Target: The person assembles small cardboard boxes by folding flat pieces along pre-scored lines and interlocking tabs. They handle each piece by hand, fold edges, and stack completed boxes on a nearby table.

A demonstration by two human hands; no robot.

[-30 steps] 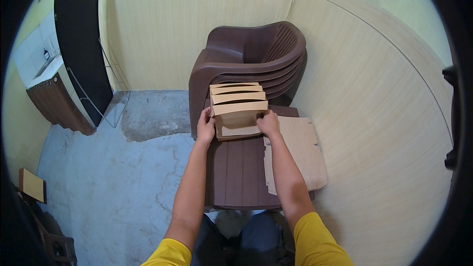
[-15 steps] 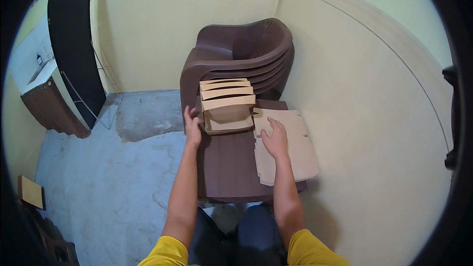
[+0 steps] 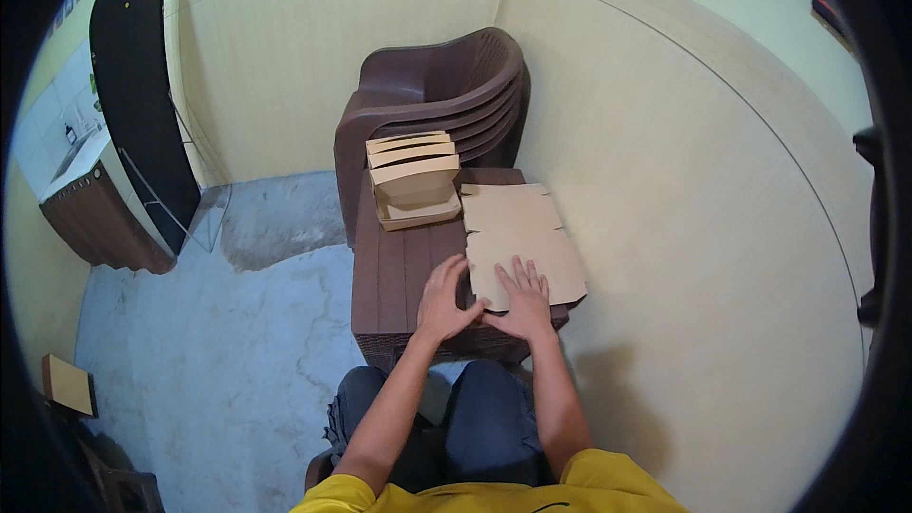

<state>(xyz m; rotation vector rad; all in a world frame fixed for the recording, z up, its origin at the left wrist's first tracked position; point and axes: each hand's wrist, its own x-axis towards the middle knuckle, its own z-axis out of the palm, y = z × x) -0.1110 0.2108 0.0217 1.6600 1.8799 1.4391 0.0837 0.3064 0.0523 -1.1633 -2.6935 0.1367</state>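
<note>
Head view: we are pressing our right hand flat, fingers spread, on the flat cardboard sheet at 3 o'clock on the table; our left hand is resting open beside it, gripping nothing. Folded boxes are sitting stacked at 12 o'clock; this sheet is not yet folded.

1. Flat sheets: plain brown cardboard, matt, unprinted, with cut notches along the edges.
2. Folded boxes, far on the table: the same matt brown cardboard.
3. Table: dark brown moulded plastic with a ribbed top and a dull sheen.
4. Chairs, stacked at the far end: matching brown plastic, smooth, slightly glossy.
5. Floor: bare grey concrete, rough and patchy.
6. Wall on the right: cream panelling, smooth, with fine lines.
7. Sleeves: yellow cloth.
8. Trousers: dark blue cloth.
</note>
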